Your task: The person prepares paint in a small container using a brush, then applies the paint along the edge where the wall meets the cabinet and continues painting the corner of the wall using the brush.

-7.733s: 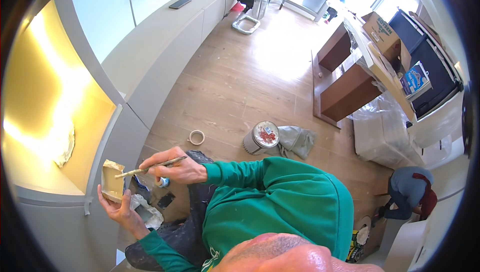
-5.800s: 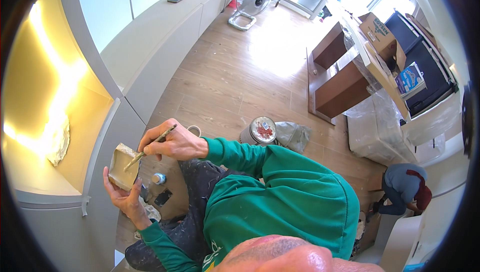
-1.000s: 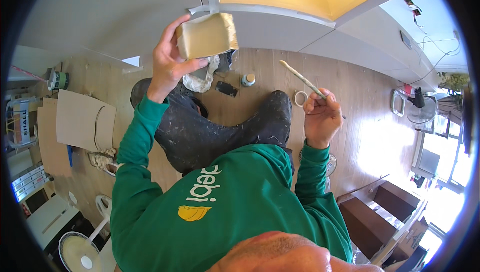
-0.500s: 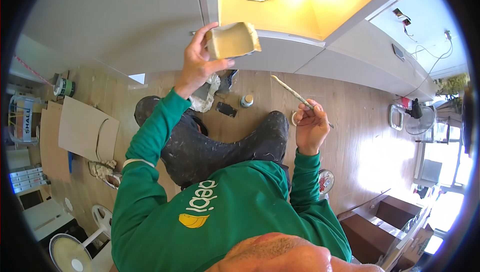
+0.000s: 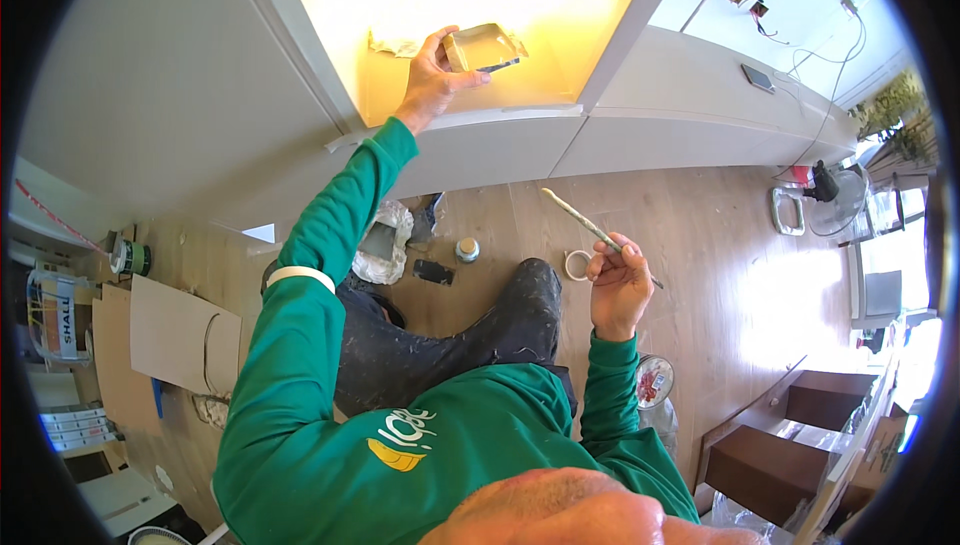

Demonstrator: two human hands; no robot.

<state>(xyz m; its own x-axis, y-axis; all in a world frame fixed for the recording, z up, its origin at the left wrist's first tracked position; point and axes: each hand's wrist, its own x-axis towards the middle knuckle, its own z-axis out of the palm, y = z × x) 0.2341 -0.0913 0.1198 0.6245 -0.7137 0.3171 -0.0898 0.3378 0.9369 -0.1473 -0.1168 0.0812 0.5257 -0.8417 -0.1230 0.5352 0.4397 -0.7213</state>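
Observation:
My left hand [image 5: 432, 80] reaches up into a lit yellow wall niche [image 5: 470, 5] and holds a small rectangular tray of pale paint [image 5: 484, 48] just above the niche's bottom ledge. My right hand [image 5: 620, 280] is raised over the wooden floor and grips a thin paintbrush [image 5: 590, 230], bristles pointing up and to the left. I kneel on the floor in paint-spattered dark trousers and a green sweatshirt.
On the floor by my knees lie a crumpled plastic sheet [image 5: 385, 245], a small jar [image 5: 467, 249], a dark flat object [image 5: 434, 272] and a tape roll [image 5: 577, 265]. A paint can [image 5: 655, 381] stands behind me, cardboard [image 5: 180, 335] to the left, a fan [image 5: 815, 195] far right.
My left hand has lifted the tray from in front of the cabinet up into the lit niche. The right hand with the brush stays at about the same height.

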